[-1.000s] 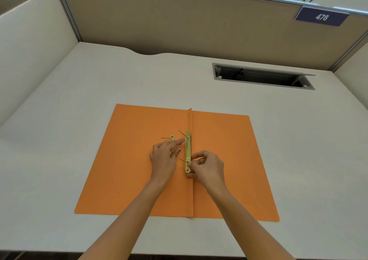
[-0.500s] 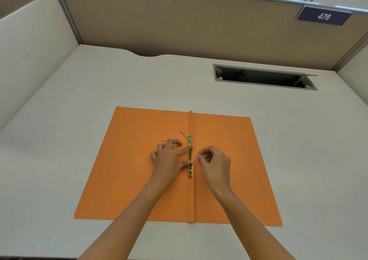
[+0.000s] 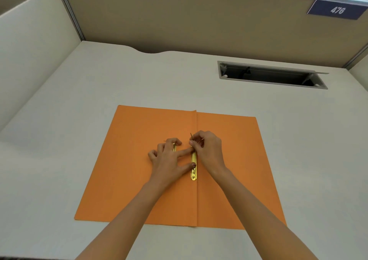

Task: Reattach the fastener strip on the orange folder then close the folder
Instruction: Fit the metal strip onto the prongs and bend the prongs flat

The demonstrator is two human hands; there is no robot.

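Observation:
The orange folder lies open and flat on the desk. A gold fastener strip runs along its centre fold. My left hand rests spread on the left leaf, thumb and forefinger pressing on the strip. A small gold piece shows under its fingers. My right hand is at the strip's far end, fingertips pinched on a thin metal prong that sticks up there.
A rectangular cable slot with a raised lid is cut in the white desk at the back right. Beige partition walls close the desk at the back and left. A number plate hangs top right.
My right hand has moved from the near end of the strip to its far end and pinched the prong. My left hand has spread and pressed down on the strip.

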